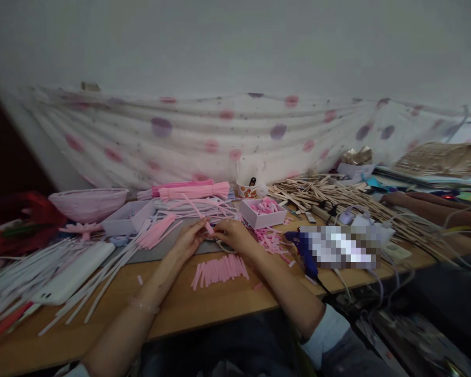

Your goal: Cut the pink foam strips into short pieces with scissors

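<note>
Left hand is closed, thumb and fingers pinching a pink strip; its free end sticks up and away, probably to keep the length clear of the fingers. Right hand curls close by the strip's lower end; can't tell if it grips anything. Short pieces lie in a row between the forearms, likely for easy reach. Box beyond the right hand seemingly keeps pink bits together.

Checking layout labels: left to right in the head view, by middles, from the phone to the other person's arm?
White phone, bunch of pink strips, left hand, right hand, box of pink pieces, blue tool, other person's arm.
</note>
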### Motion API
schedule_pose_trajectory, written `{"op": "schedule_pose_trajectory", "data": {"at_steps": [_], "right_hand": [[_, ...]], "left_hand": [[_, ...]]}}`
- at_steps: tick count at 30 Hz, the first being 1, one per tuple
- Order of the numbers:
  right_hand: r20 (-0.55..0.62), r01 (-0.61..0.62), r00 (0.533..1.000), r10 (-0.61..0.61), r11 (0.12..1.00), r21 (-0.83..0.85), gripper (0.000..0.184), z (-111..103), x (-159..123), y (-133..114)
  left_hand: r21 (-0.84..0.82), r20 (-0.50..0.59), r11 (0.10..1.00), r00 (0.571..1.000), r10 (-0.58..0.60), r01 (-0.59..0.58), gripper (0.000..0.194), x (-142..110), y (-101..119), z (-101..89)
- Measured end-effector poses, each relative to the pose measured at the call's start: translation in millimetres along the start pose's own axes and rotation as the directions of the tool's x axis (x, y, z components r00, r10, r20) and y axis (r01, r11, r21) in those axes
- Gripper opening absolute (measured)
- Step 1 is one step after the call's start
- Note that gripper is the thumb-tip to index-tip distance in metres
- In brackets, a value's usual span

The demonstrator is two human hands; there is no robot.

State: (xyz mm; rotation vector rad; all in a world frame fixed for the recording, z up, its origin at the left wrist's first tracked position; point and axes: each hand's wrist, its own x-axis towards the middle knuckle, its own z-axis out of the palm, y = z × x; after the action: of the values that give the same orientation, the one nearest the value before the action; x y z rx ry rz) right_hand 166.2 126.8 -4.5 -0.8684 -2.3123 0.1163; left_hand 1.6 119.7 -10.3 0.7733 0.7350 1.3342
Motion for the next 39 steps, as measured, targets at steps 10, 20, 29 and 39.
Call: {"op": "schedule_pose_trajectory", "data": {"at_steps": [10,20,29,39], "right_hand": [[-0.007,-0.01,1.0,0.009,1.0,-0.018,0.02,1,-3,-5],[0.075,-0.163,0.985,0.156,0.691,0.705,0.039,10,3,-16],[0.053,-0.291,0.935,0.351,0.673,0.68,0.039,12,3,-4],[0.024,-0.303,0.93,0.367,0.727,0.616,0.038,14,2,-9]], "left_hand": [[0.018,0.028,1.0,1.0,0.0,0.0,0.012,4,-8,-2.3],[0.268,0.031,0.918,0.955,0.294,-0.291,0.016,3,-10,5.2],[0.783,-0.088,0.568,0.859,0.505,-0.254,0.016,-38,91,-59.9],[0.887,-0.305,-0.133,0.778,0.55,0.442,0.057,-153,130,-216.9]]}}
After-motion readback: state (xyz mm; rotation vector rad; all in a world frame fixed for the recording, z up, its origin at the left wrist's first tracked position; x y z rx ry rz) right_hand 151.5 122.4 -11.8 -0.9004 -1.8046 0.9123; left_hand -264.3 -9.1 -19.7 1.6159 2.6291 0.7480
